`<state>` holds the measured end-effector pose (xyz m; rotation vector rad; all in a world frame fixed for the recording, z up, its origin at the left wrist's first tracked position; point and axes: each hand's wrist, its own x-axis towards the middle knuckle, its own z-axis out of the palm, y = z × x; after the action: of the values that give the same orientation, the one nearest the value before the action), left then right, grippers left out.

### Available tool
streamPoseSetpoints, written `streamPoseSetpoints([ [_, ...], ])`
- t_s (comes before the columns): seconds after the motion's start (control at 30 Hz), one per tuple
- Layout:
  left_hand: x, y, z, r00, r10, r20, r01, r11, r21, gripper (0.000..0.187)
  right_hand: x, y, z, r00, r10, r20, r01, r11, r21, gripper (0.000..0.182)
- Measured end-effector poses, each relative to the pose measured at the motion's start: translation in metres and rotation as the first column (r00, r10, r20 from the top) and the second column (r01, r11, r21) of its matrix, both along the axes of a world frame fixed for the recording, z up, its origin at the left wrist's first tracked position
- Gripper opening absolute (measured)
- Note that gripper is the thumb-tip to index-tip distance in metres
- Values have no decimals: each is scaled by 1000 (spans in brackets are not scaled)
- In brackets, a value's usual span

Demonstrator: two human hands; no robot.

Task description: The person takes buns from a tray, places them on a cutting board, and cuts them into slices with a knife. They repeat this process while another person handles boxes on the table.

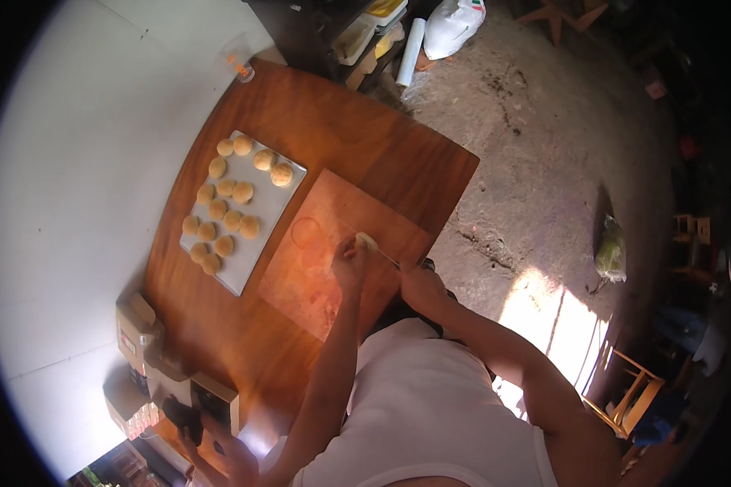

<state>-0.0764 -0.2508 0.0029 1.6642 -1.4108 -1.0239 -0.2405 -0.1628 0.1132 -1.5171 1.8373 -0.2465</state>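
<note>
My left hand (348, 261) is closed over the reddish board (333, 215), fingers pinched at a small pale yellowish piece (367, 242) whose kind I cannot make out. To the right, at the board's near edge, my right hand (421, 286) is a fist around the handle of a thin knife (388, 256). Its narrow blade points toward the pale piece. A faint ring mark shows on the board. Beyond it lies a metal tray (252, 195) with several round golden buns (242, 191).
The wooden table (365, 138) has a clear plastic cup (240, 68) at its far corner. Cardboard boxes (138, 325) stand at left. Nearby, another person's hand (234, 458) holds a dark object (183, 418). A white sack (455, 28) stands beyond the table.
</note>
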Motion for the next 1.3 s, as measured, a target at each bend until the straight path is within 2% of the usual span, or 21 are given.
streamPoseSetpoints([
  [0.17,-6,-1,16,998,26,-65,-21,997,78,31,-13,31,15,999,-5,-53,12,991,136,22],
  [0.23,-6,0,19,997,24,-71,-19,996,82,31,-10,29,14,996,35,-85,-30,998,53,20],
  [0.4,-3,0,9,998,26,-61,-21,996,84,31,3,3,-3,998,26,-52,-24,999,41,18],
  [0.47,-3,-1,5,1000,5,-28,-4,999,34,32,12,-14,-12,999,18,-36,-16,999,48,18],
  [0.57,-5,-2,8,1000,29,-6,-29,999,35,33,27,-46,-19,1000,-4,1,4,1000,-25,21],
  [0.63,-6,-2,16,1000,25,2,-25,999,33,33,35,-61,-23,994,-56,99,63,996,-70,23],
  [0.83,-6,-2,9,998,49,-43,-46,997,54,33,18,-35,-18,1000,-9,29,11,996,-86,22],
  [0.9,-5,-2,9,996,57,-64,-55,998,38,33,3,-12,7,1000,-18,1,17,996,85,21],
  [1.03,-8,0,18,996,57,-69,-50,994,96,33,-10,14,26,1000,11,-20,-7,986,165,21],
  [1.1,-9,1,19,994,62,-84,-54,994,98,33,-7,16,21,998,21,-62,-17,998,65,15],
  [1.23,-7,0,13,997,66,-26,-63,992,110,32,6,-6,-4,997,21,-81,-17,999,40,15],
  [1.3,-7,-2,11,998,59,0,-58,991,119,31,12,-24,-19,999,40,4,-40,999,2,23],
])
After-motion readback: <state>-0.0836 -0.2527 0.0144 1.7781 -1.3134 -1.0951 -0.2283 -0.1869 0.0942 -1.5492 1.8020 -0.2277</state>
